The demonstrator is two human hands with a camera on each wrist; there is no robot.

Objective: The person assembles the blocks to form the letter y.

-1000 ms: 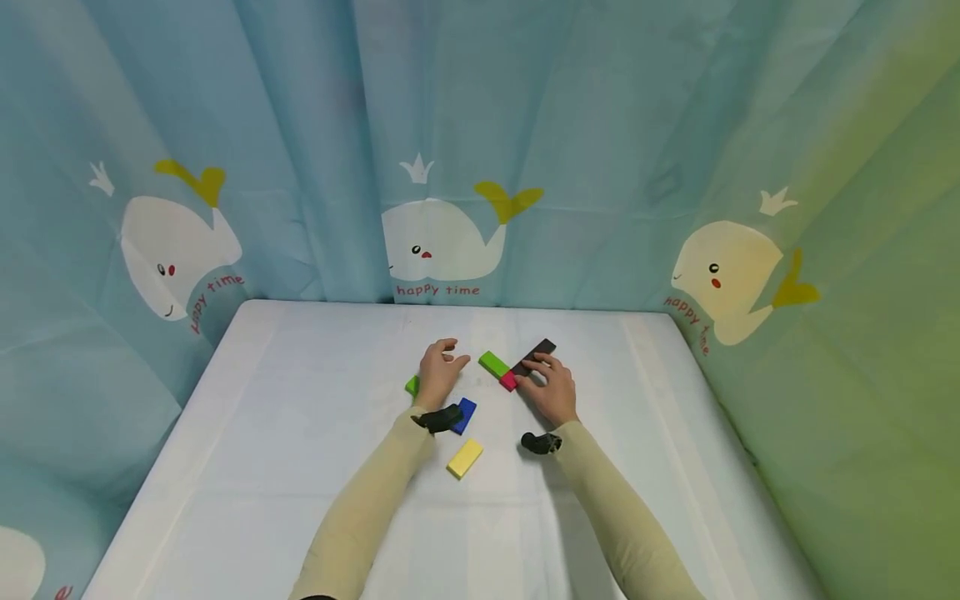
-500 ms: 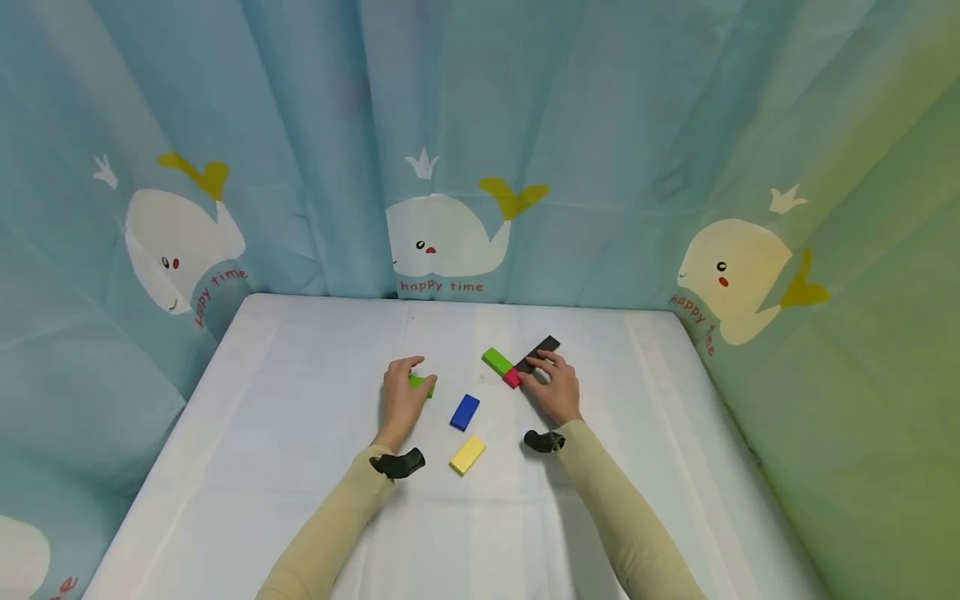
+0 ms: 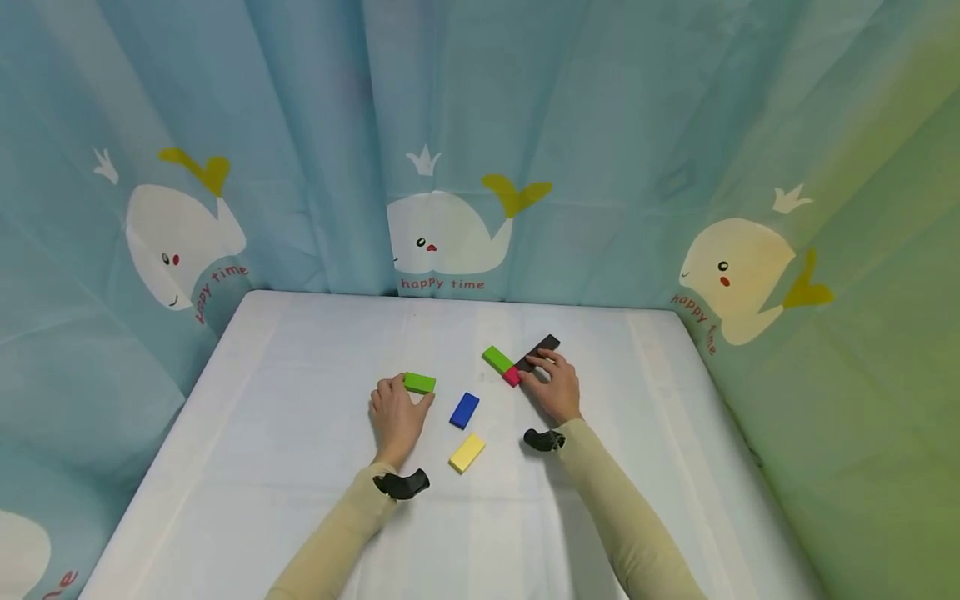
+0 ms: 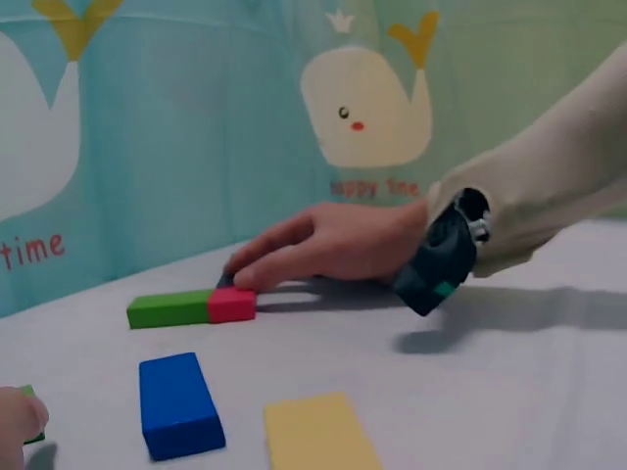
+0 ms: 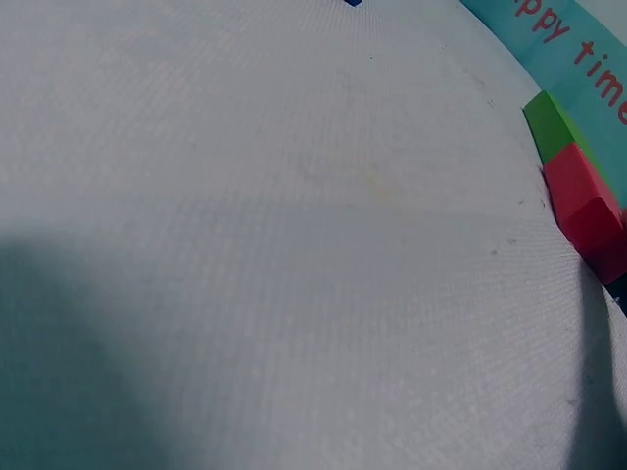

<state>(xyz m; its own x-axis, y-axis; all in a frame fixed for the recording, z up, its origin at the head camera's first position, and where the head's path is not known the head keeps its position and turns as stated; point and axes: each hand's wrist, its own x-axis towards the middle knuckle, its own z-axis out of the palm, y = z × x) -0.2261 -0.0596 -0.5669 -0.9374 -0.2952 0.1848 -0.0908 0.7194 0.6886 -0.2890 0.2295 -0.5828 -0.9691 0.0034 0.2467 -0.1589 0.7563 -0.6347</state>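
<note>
On the white table, my left hand (image 3: pixel 396 421) pinches a green block (image 3: pixel 420 382) between its thumb and fingers. In the left wrist view, only a fingertip (image 4: pixel 18 416) and a sliver of that block show at the left edge. My right hand (image 3: pixel 553 390) holds a long black block (image 3: pixel 542 350) by its near end, with the thumb beside a small red block (image 3: pixel 512 376). A second green block (image 3: pixel 497 359) lies end to end with the red one, and the black block stands off at an angle. The right wrist view shows the red block (image 5: pixel 584 201) up close.
A blue block (image 3: pixel 464 410) and a yellow block (image 3: pixel 467 453) lie flat between my forearms. Behind the table (image 3: pixel 315 333) hangs a blue curtain (image 3: pixel 315 167) printed with whales.
My left hand has moved left and toward me, off the space beside the joined blocks, and taken hold of the loose green block, which has turned slightly. The right hand stays put.
</note>
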